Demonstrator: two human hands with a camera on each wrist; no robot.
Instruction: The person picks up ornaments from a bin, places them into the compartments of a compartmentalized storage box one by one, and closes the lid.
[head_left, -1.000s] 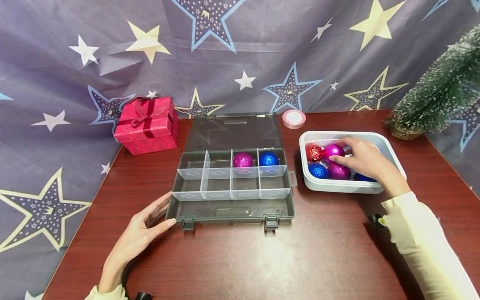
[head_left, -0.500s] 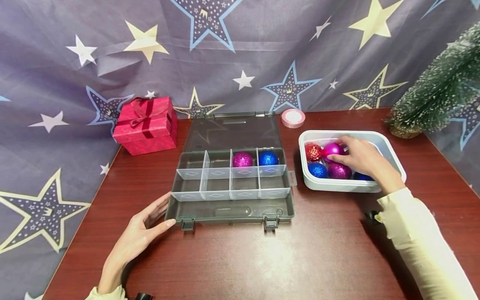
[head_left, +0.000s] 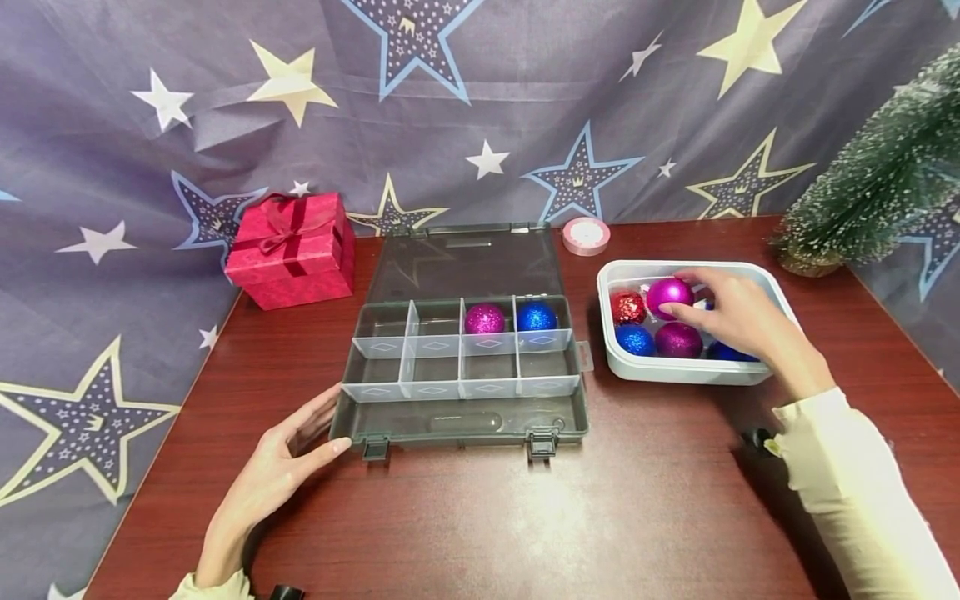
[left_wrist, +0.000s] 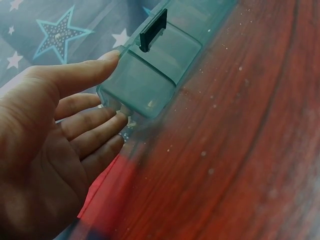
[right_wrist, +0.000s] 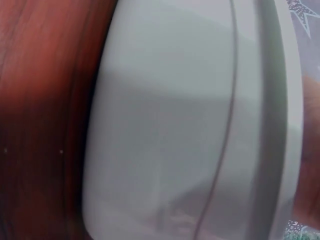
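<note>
My right hand (head_left: pixel 738 312) pinches a shiny magenta Christmas ball (head_left: pixel 670 297) between thumb and fingers, over the white plastic tub (head_left: pixel 682 372). Below it in the tub are a red glitter ball (head_left: pixel 627 307), blue glitter balls (head_left: pixel 635 340) and a magenta glitter ball (head_left: pixel 678 340). With fairly straight fingers, my left hand (head_left: pixel 273 467) touches the front left corner of a grey divided storage box (head_left: pixel 461 425), whose lid is raised. One magenta glitter ball (head_left: pixel 485 320) and one blue glitter ball (head_left: pixel 537 317) occupy back compartments. The tub's wall (right_wrist: pixel 165 125) fills most of the right wrist view.
A red gift box (head_left: pixel 292 250) with a bow stands at the back left. Behind the storage box lies a pink ribbon roll (head_left: pixel 587 237). At the back right is a small frosted tree (head_left: pixel 862 183). A star-print cloth (head_left: pixel 487 117) hangs behind the table (head_left: pixel 465 533).
My right hand has risen slightly and shifted right, lifting the shiny magenta ball a little off the others. The left hand stays at the storage box corner.
</note>
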